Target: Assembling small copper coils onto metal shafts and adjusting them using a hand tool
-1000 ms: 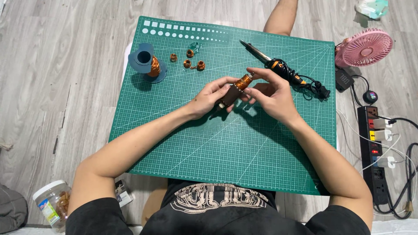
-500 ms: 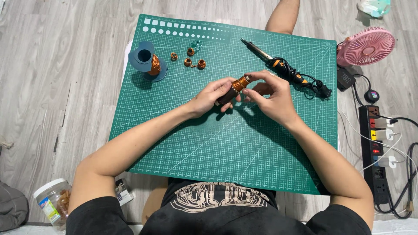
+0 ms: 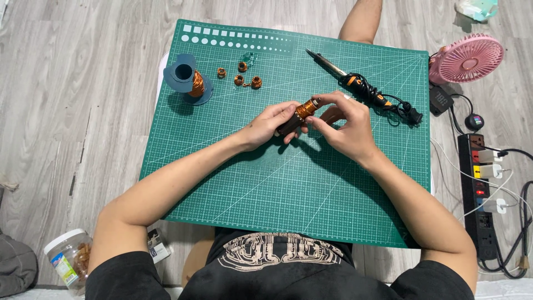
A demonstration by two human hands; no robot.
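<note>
Left grip: the left hand (image 3: pixel 265 125) is closed around the dark lower end of a short rod wound with copper wire (image 3: pixel 298 114), held tilted just above the green cutting mat (image 3: pixel 233 183).
Right grip: the right hand (image 3: pixel 345 128) pinches the rod's pale upper tip between thumb and forefinger; the other fingers curl behind it.
Rod's place: over the mat's upper middle, between the two hands, clear of the mat itself.
Hidden: the rod's dark end sits inside the left palm, so its full length cannot be told; whether a strand of wire runs from the winding is too fine to see.
Near the rod: a soldering iron (image 3: pixel 355 83) lies just beyond the right hand, its black cord bunched at the mat's right edge.
Left of the rod: four small copper coils (image 3: pixel 240 76) lie loose, and past them a blue spool of copper wire (image 3: pixel 187 79) stands by the mat's left edge.
Off the mat: a pink fan (image 3: pixel 467 58) and a power strip (image 3: pixel 478 191) lie to its right on the wooden floor; a plastic jar (image 3: pixel 68 259) stands at its lower left, cut partly by the arm.
Change: since a second ago the hands have kept their hold, and the rod has hardly shifted.
</note>
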